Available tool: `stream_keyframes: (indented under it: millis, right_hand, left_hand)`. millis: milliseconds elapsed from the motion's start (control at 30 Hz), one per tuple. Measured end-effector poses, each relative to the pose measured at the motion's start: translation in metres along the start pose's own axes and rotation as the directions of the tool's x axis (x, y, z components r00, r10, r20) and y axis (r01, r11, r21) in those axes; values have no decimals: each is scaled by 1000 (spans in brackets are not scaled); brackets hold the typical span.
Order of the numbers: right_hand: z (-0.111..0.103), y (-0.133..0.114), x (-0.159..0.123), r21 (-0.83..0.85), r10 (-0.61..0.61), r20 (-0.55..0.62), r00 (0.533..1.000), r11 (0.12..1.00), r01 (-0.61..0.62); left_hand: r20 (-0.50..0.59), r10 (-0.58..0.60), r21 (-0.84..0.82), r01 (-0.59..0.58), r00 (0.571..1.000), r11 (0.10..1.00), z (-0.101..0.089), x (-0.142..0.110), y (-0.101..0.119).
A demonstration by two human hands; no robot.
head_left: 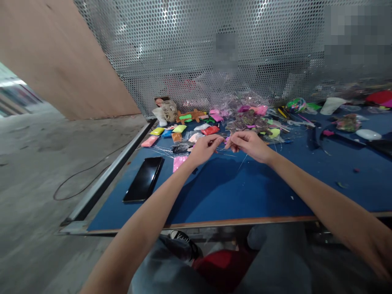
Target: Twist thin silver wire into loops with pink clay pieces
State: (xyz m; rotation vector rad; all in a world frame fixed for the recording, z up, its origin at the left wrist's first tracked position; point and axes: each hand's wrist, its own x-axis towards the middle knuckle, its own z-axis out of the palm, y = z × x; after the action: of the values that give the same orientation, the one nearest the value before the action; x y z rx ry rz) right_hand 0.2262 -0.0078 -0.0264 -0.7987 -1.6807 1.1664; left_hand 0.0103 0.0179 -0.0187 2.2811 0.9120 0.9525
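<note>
Packets of coloured material (150, 141) line the far left of a blue worktop (220, 200), any print on them too small to read, as a person works with both hands close together above the surface. A dark-screened phone (143, 179) lies at near left, its face showing reflected light; white detail on a black shoe (183, 237) below the near edge is too blurred to make out. Both forearms stretch forward from the near side and angle inward. The left hand (206, 149) is palm-down, its thumb and bent forefinger drawn together; the right hand (249, 145) faces it, fingers curled toward the thumb. Each grip is nearly closed, with a small purple piece (227, 140) between the fingertips, though which hand has hold of it cannot be told. A thin strand (243, 162) slants down below the right hand. Beyond stands a perforated metal screen (183, 49).
</note>
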Motion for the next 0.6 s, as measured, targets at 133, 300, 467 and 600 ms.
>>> stream_keyframes:
  millis: [133,300,467,600]
  right_hand:
    - [6,1,0,209,81,60,995,974,-92]
    - [12,1,-1,359,144,51,988,921,-153]
    - [10,3,-1,447,148,58,987,881,-158]
    - [7,6,-2,428,148,79,986,888,-168]
  left_hand:
    - [-85,120,158,-106,989,982,-1,1,2]
    - [-151,223,262,-179,963,948,-4,2,0]
    - [-206,233,263,-176,950,949,-4,0,4]
    - [-158,183,158,-158,970,975,-2,-2,11]
